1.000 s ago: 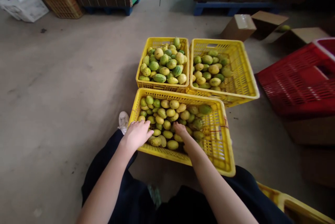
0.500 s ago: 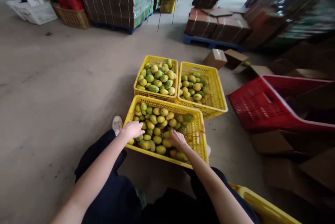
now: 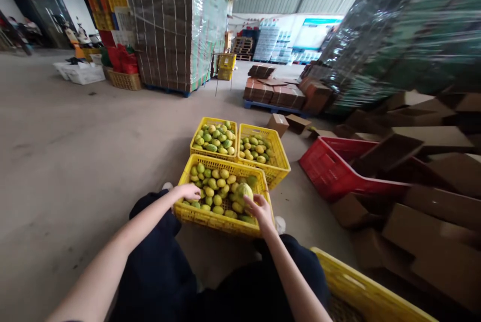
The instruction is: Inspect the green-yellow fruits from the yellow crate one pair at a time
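In front of me stands a yellow plastic crate (image 3: 221, 221) partly filled with small yellow and green oval melons (image 3: 213, 183). Over its right part my right hand (image 3: 260, 210) has its fingers round a larger, striped yellow-green melon (image 3: 244, 194), raised above the others. My left hand (image 3: 189, 191) hangs over the left rim, fingers loosely bent and apart, close above the fruit; I see nothing held in it. Touching the far side of this crate are a fuller yellow crate (image 3: 213, 153) of melons and a partly filled one (image 3: 278, 154).
A red crate (image 3: 319, 171) with cardboard in it stands to the right, among many loose cardboard boxes (image 3: 424, 242). Another yellow crate (image 3: 361, 282) is by my right leg. Wrapped pallet stacks (image 3: 161, 26) and flattened cartons on a blue pallet (image 3: 274, 107) stand farther off.
My right hand has lifted a striped melon from the pile. My left hand stays over the crate's left side. The view has tilted up, showing more of the warehouse.
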